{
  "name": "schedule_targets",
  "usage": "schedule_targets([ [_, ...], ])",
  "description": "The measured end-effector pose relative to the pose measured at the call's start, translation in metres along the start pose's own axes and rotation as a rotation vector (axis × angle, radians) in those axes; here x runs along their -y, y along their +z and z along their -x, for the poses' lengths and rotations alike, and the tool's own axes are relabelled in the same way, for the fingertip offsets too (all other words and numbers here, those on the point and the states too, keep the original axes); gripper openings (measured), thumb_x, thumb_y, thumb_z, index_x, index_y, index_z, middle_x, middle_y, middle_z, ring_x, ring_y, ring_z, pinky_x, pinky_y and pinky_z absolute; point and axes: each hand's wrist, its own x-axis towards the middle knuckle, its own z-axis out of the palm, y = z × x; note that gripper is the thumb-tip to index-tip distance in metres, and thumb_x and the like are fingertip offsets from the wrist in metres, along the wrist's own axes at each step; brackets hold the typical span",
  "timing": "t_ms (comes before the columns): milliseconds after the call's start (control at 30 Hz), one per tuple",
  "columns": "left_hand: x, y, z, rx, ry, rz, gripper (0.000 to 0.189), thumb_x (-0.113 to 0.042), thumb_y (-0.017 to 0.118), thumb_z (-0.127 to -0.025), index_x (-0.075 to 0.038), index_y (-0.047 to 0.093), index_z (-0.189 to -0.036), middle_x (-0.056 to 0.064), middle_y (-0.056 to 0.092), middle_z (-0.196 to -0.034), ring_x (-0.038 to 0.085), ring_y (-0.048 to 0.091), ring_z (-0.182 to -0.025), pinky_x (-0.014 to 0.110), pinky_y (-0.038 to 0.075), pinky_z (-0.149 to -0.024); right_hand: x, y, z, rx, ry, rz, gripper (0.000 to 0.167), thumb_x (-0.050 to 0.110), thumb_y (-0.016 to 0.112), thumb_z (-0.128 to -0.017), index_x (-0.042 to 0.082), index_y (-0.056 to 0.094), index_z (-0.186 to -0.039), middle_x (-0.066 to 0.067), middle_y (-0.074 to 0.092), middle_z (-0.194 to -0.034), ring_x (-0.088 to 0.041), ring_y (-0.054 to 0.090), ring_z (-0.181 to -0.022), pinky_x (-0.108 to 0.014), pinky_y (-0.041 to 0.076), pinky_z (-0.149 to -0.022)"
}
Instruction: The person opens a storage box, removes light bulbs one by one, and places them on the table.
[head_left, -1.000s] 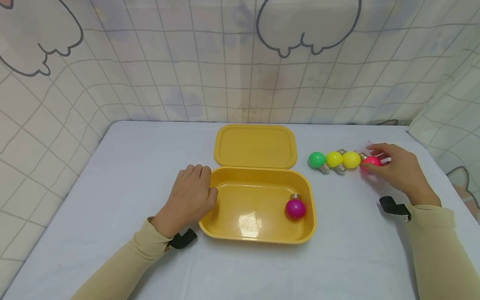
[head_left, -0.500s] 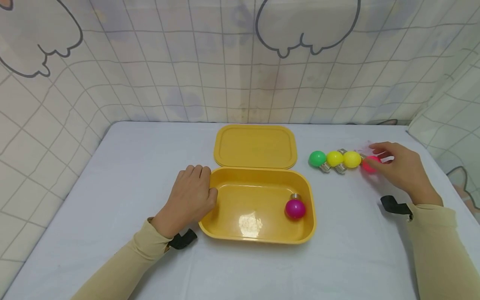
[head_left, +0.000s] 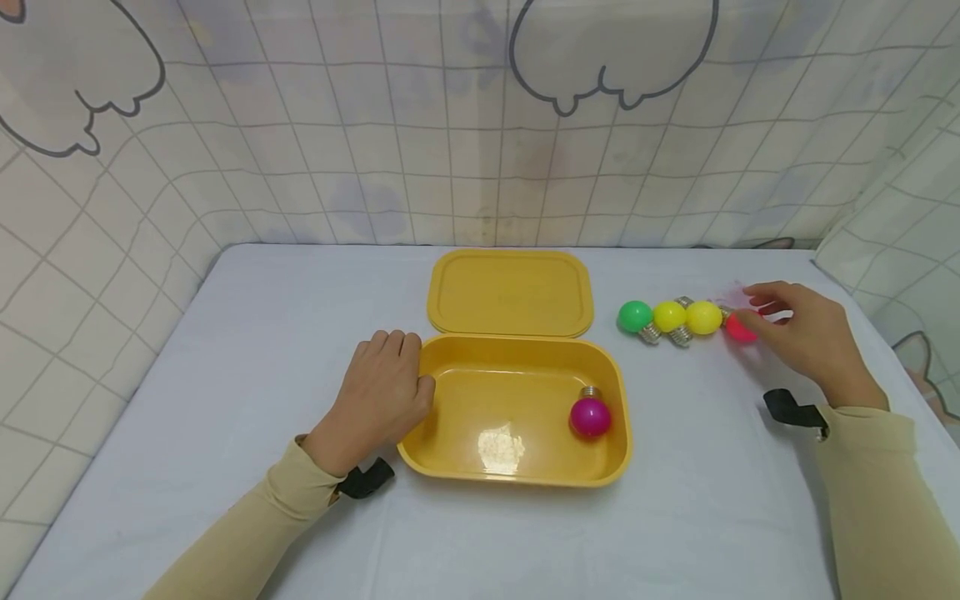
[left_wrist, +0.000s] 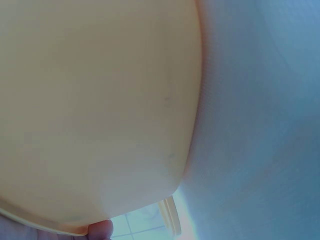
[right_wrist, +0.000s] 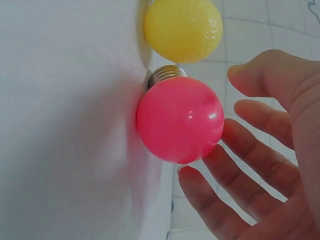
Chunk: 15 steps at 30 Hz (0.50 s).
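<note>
My left hand [head_left: 378, 400] grips the left rim of a yellow plastic box [head_left: 517, 482], its knuckles up. In the left wrist view the box wall [left_wrist: 100, 100] fills most of the picture, fingers at its edge. A magenta light bulb [head_left: 590, 417] lies in the box's right part. My right hand [head_left: 810, 337] hovers at a pink bulb [right_wrist: 180, 120] on the table, thumb apart from it and fingers spread behind it. Two yellow bulbs [head_left: 703, 318] and a green bulb [head_left: 635, 317] continue the row leftward, with metal screw bases showing.
A yellow lid [head_left: 512, 293] lies flat right behind the box. White cloth covers the table [head_left: 517, 542]. A checked curtain [head_left: 480, 150] hangs along the back and both sides.
My right hand has shifted slightly right and back, its thumb drawing off the pink bulb. The green bulb has edged back a little. My left hand and the box stay put.
</note>
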Motion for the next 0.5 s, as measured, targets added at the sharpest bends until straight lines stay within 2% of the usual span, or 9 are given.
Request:
schedule_targets([
  [333,0.0006,0.0005,0.0002,-0.013,0.012,-0.005,0.012,-0.015,0.047,-0.088,-0.005,0.044,-0.082,0.007,0.038,-0.074,0.024,0.034,-0.071,0.031,0.024,-0.067,-0.0006,-0.0016,0.0017,-0.031,-0.021,-0.016,0.053,0.038,0.063,-0.1,0.005,0.057,-0.141,-0.026,0.062,-0.129,-0.043,0.058,-0.11,-0.029,0.046,-0.074],
  [500,0.0003,0.0,0.0005,-0.017,0.012,-0.005,0.013,-0.015,0.048,-0.087,-0.004,0.044,-0.081,0.007,0.038,-0.073,0.024,0.034,-0.071,0.031,0.024,-0.067,-0.0008,-0.003,0.0022,-0.031,-0.02,-0.016,0.053,0.038,0.062,-0.1,0.004,0.057,-0.14,-0.026,0.063,-0.129,-0.043,0.058,-0.11,-0.024,0.043,-0.073],
])
